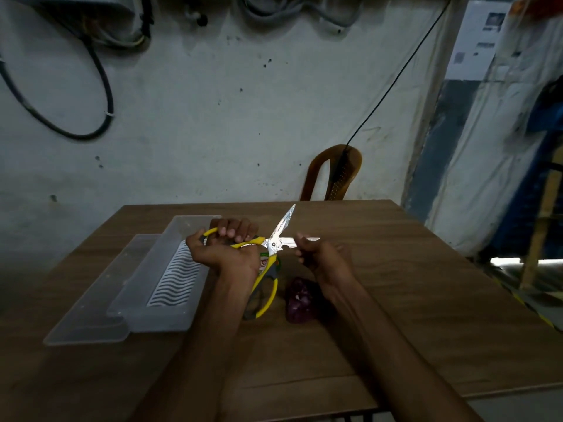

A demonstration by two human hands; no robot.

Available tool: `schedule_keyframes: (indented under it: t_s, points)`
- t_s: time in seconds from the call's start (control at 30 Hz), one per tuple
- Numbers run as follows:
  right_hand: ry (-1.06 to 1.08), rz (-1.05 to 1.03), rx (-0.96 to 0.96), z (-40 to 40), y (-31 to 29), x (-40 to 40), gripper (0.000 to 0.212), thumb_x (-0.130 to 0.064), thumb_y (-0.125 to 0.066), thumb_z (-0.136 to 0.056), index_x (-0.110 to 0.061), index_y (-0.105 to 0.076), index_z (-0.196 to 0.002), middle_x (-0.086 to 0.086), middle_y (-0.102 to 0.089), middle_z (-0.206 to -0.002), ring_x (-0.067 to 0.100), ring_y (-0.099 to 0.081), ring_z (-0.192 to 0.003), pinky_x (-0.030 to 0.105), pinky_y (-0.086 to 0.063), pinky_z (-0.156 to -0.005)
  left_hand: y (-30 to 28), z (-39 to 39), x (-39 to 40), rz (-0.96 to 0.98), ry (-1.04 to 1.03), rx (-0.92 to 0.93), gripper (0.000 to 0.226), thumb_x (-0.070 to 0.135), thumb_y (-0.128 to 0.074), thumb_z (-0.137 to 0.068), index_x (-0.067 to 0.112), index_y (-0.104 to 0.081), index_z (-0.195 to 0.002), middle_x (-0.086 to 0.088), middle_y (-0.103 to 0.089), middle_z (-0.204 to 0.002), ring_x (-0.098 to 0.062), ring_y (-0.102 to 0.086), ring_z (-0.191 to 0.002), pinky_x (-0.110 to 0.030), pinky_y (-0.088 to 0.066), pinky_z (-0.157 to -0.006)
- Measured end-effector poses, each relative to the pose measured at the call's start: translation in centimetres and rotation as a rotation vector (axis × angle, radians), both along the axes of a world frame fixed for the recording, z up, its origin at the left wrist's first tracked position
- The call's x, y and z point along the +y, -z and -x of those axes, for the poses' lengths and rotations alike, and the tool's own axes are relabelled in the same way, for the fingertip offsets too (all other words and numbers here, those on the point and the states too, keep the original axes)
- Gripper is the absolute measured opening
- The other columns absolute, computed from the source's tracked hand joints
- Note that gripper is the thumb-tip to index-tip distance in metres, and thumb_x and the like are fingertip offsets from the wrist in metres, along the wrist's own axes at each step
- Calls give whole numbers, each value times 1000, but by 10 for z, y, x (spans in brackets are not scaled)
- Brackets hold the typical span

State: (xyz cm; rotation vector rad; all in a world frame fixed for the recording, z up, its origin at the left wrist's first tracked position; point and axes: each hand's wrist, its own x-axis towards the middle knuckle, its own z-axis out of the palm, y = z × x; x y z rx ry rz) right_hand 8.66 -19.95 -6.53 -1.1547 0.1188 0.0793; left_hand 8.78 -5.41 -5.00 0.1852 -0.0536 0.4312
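Head view, mid-frame: left hand [225, 250] grips the scissors [272, 245] by a handle, right hand [320, 254] pinches an open blade; we fear a squeeze could cut fingers.

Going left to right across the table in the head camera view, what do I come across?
Plastic lid → clear container → left hand → pivot of the scissors → right hand.
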Motion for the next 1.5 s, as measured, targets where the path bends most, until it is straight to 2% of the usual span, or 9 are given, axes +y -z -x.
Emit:
schedule_keyframes:
  t_s: [0.2, 0.37, 0.6, 0.73, 0.87, 1.03, 1.17, 1.37, 1.5]
  points:
    - [132, 13, 2, -24, 11, -45, 13, -10, -70, -90, -2, -73, -100, 9, -71, -85, 17, -65, -72, 27, -56, -64, -2, 1, 8, 36, -37, 8, 29, 39, -42, -68, 15, -36, -53, 0, -28, -52, -15, -21, -45, -23, -19, -48]
    - [63, 716, -416, 4, 13, -67, 22, 2, -56, -98, -7, -75, -103, 3, -75, -92, 18, -69, -88, 19, -55, -73, -2, 1, 8, 58, -28, 9, 29, 39, -43, -68, 15, -35, -54, 0, -28, -52, -15, -21, -45, -23, -20, -48]
    - [-194, 1628, -823, 56, 29, -49, 48, -57, -62, -84, -47, -60, -131, -16, -63, -109, 11, -53, -100, 32, -47, -82, -1, -1, 7, 50, -2, 22, 28, 40, -42, -69, 15, -35, -56, 0, -27, -53, -15, -20, -47, -24, -19, -49]
    - [-23, 1379, -789, 41, 16, -48, 33, -17, -59, -89, -28, -75, -115, -7, -76, -105, 12, -66, -98, 31, -53, -86, -1, 1, 5, 33, -3, 43, 28, 40, -42, -67, 16, -35, -55, 0, -26, -53, -15, -20, -46, -23, -20, -48]
    - [174, 1145, -607, 29, 13, -52, 20, -29, -57, -103, -28, -73, -114, -14, -73, -106, -6, -60, -88, 19, -51, -84, -3, 1, 7, 38, -8, 51, 26, 39, -43, -65, 16, -32, -57, 1, -25, -54, -15, -19, -46, -23, -17, -49]
    - [349, 1316, -482, 28, 18, -56, 27, -37, -56, -101, -24, -72, -119, 3, -62, -126, 11, -57, -107, 24, -44, -86, -2, 0, 8, 55, 0, 53, 27, 40, -43, -66, 17, -33, -57, 1, -26, -54, -15, -19, -46, -24, -17, -49]
    - [319, 1179, -441, 22, 4, -55, 25, -35, -58, -101, -20, -73, -113, -10, -70, -96, -13, -49, -71, 7, -35, -61, -1, 0, 8, 46, -8, 57, 27, 40, -43, -67, 16, -34, -57, 1, -26, -54, -15, -19, -46, -24, -17, -49]
    - [246, 1100, -513, -7, -2, -62, 24, -32, -53, -103, -21, -74, -104, -6, -72, -95, 1, -62, -86, 20, -50, -73, -1, 0, 9, 50, -2, 35, 27, 40, -43, -67, 17, -35, -56, 1, -27, -54, -15, -20, -46, -24, -20, -48]
    - [-23, 1128, -506, -22, 4, -85, 26, 4, -46, -98, -15, -61, -106, 0, -69, -97, 19, -68, -90, 24, -51, -67, -2, 0, 8, 53, 4, 36, 28, 40, -43, -67, 16, -36, -54, 1, -28, -53, -15, -20, -46, -23, -20, -49]
